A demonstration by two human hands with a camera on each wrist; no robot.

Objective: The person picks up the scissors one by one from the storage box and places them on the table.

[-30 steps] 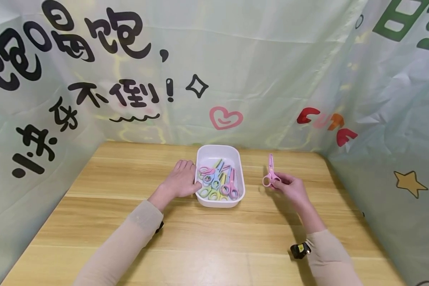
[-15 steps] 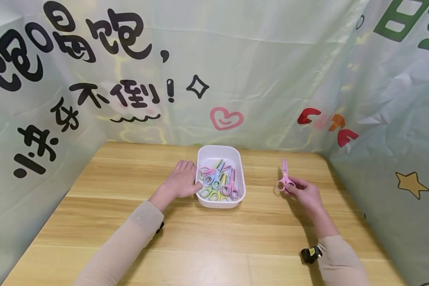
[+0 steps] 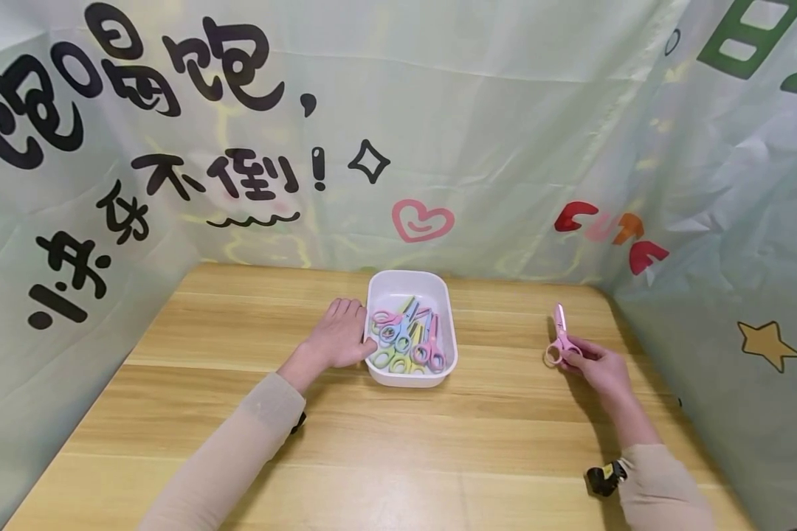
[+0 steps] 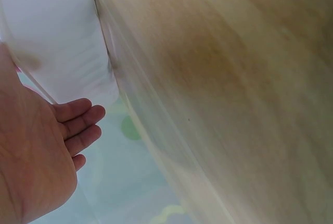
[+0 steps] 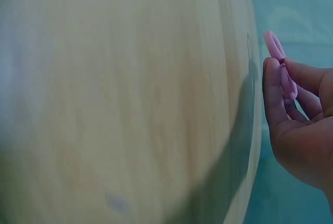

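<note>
My right hand (image 3: 604, 371) pinches a pair of pink scissors (image 3: 561, 346) by the handle loops above the right part of the table, blades pointing away from me. The right wrist view shows the pink handle loops (image 5: 287, 82) between thumb and fingers. A white plastic bin (image 3: 408, 380) stands at the table's middle, holding several small scissors in blue (image 3: 397, 333), pink (image 3: 432, 350) and green (image 3: 380, 359). Against the bin's left side lies my left hand (image 3: 335, 335), its thumb at the rim. In the left wrist view, its fingers (image 4: 83, 125) extend loosely alongside the bin's wall.
The wooden table (image 3: 398, 450) has a back edge close to a printed cloth backdrop (image 3: 505, 133), which also rises at both sides. A black wrist camera (image 3: 606, 478) sits under the right sleeve.
My right hand has moved to the right and slightly toward me with the pink scissors, farther from the bin. My left hand stays at the bin.
</note>
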